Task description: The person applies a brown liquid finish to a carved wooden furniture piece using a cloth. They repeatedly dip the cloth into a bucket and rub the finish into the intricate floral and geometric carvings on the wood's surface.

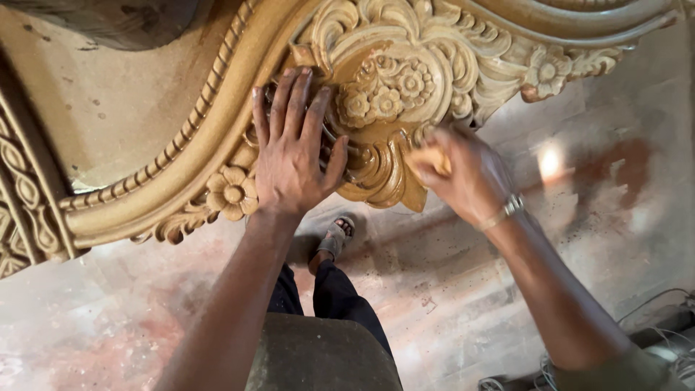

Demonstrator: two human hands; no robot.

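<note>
Sanding of the carved wooden panel is judged in hand: the left hand lies flat, its grip open, while the right hand, at 3 o'clock, pinches a sanding pad, next requiring light strokes along the scrollwork.

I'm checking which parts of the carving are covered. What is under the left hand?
The left hand lies flat on the carved wooden panel, beside the flower cluster. Dark curved ridges show between its fingers; the carving beneath the palm is hidden.
</note>
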